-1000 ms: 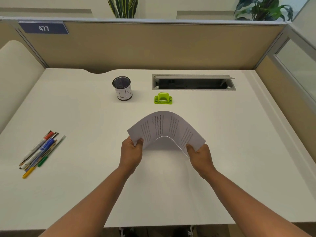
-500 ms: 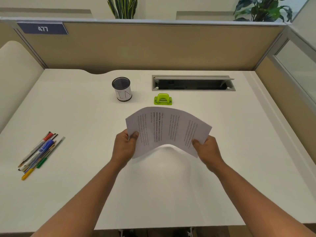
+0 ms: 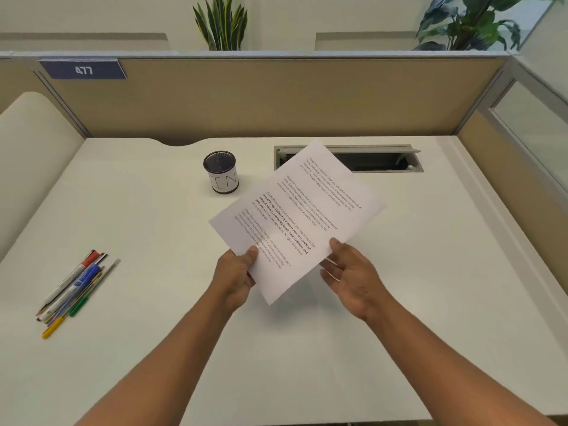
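A printed sheaf of white paper (image 3: 295,216) is held above the white desk (image 3: 153,348), flat and turned diagonally, its far corner pointing away to the right. My left hand (image 3: 235,278) pinches its near left edge, thumb on top. My right hand (image 3: 353,275) is at the near right edge with only the thumb tip touching the paper. Its fingers are spread and relaxed below the edge.
A black mesh pen cup (image 3: 221,172) labelled "IN" stands behind the paper on the left. A bundle of pens and markers (image 3: 73,290) lies at the left. An open cable slot (image 3: 384,159) sits at the back, partly covered by the paper. Beige partitions (image 3: 276,96) wall the desk.
The arched paper has flattened and swung clockwise and away, now covering the small green object. My right hand has loosened its grip. The left hand still holds the sheet.
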Available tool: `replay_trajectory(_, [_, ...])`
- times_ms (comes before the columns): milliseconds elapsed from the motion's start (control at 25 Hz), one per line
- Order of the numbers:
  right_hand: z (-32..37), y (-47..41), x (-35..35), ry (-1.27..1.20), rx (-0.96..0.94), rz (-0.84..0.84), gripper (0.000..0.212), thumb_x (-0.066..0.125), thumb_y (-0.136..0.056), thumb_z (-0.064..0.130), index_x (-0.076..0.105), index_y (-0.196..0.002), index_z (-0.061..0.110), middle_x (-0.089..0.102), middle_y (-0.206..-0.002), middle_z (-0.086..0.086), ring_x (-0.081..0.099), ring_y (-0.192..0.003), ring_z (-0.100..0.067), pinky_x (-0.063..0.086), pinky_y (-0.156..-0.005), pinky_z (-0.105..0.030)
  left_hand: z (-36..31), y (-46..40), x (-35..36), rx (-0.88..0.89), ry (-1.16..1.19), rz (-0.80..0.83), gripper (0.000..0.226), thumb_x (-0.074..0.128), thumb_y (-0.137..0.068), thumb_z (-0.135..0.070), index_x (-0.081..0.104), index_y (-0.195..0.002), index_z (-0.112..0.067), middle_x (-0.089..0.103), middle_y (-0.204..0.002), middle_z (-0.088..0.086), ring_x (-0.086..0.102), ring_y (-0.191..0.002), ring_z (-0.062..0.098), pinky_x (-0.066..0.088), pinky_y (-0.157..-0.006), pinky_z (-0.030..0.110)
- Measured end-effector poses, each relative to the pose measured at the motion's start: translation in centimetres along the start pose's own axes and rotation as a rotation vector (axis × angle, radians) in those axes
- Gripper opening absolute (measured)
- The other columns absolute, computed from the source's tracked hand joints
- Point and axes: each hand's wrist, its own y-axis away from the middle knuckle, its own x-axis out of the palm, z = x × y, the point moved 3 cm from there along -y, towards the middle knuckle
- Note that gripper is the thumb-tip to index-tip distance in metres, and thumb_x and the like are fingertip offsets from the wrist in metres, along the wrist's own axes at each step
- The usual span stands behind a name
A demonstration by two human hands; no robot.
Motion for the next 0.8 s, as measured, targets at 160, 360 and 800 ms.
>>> replay_trajectory(160, [0.6, -0.4, 2.4, -0.040, -0.108, -0.067, 0.021, 0.059, -0.098, 0.002, 0.068, -0.115, 0.012, 0.077, -0.114, -0.007, 0.073, -0.105, -0.023, 0.057, -0.091, -0.039, 1.4, 0.4, 1.7, -0.035, 0.094, -0.001, 0.033, 0.052, -0.101, -0.002, 0.061, -0.128, -0.019, 0.073, -0.121, 0.003, 0.069, -0.109, 0.024, 0.057, -0.088, 0.044])
replay_trajectory(360, [0.7, -1.8, 2.3, -0.054, -0.112, -0.130, 0.021, 0.055, -0.100, 0.000, 0.070, -0.107, 0.013, 0.080, -0.101, -0.001, 0.076, -0.093, -0.019, 0.060, -0.083, -0.040, 2.5, 0.1, 2.3, -0.033, 0.144, -0.010, 0.032, 0.054, -0.101, -0.002, 0.062, -0.126, -0.019, 0.074, -0.121, 0.002, 0.069, -0.111, 0.024, 0.058, -0.085, 0.043])
replay_trajectory(800, [4.2, -4.2, -3.8, 0.151, -0.107, -0.264, 0.020, 0.058, -0.099, 0.000, 0.068, -0.112, 0.011, 0.075, -0.114, -0.010, 0.072, -0.104, -0.029, 0.059, -0.086, -0.046, 0.6, -4.6, 1.3, 0.084, -0.271, -0.171, 0.035, 0.071, -0.094, -0.022, 0.059, -0.126, -0.016, 0.071, -0.103, 0.001, 0.068, -0.096, 0.020, 0.054, -0.091, 0.033])
